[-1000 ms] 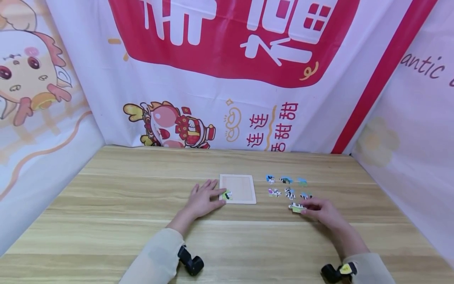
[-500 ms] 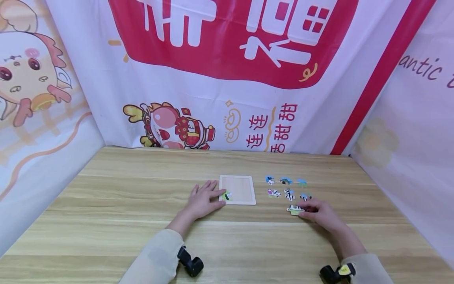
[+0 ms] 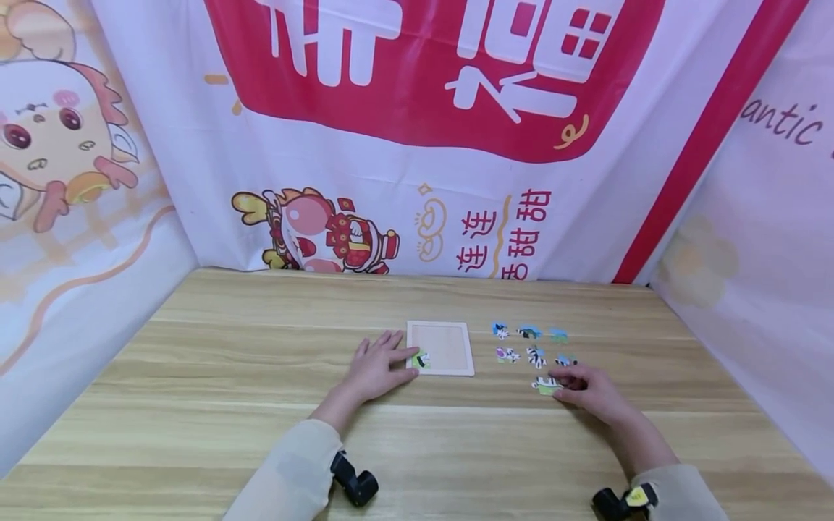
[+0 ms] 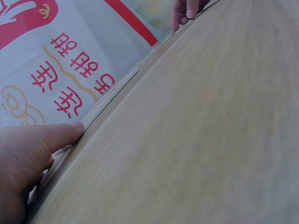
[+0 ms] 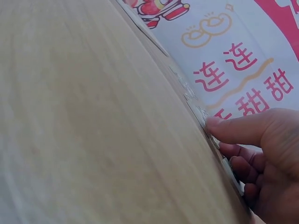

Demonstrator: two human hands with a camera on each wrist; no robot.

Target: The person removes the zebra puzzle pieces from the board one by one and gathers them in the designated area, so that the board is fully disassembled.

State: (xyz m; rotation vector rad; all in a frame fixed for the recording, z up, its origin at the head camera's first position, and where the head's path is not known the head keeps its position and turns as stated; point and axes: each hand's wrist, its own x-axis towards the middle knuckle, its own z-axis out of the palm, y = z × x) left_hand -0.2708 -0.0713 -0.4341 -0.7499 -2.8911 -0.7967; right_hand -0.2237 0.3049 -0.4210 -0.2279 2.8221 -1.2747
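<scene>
In the head view, my left hand (image 3: 379,367) rests at the left edge of a square wooden puzzle tray (image 3: 470,347), fingers spread and fairly straight. One fingertip touches a green puzzle piece with a black-and-white print (image 3: 422,359) in the tray's lower left corner. To the right, my right hand (image 3: 589,389) pinches another green, black-and-white puzzle piece (image 3: 546,386) by its right end, low over the table. The right wrist view shows the right thumb (image 5: 238,130) extended and the other fingers curled under. In the left wrist view, the left thumb (image 4: 65,134) lies along the tray's edge.
Two rows of loose puzzle pieces, including a blue-topped one (image 3: 500,331) and a striped one (image 3: 536,357), lie between the tray and the right hand. Behind the wooden table (image 3: 260,333) hangs a printed cloth (image 3: 365,159).
The right hand and its puzzle piece have shifted slightly toward the front and left, clear of the row behind. The left hand stays at the tray. The head view has moved a little.
</scene>
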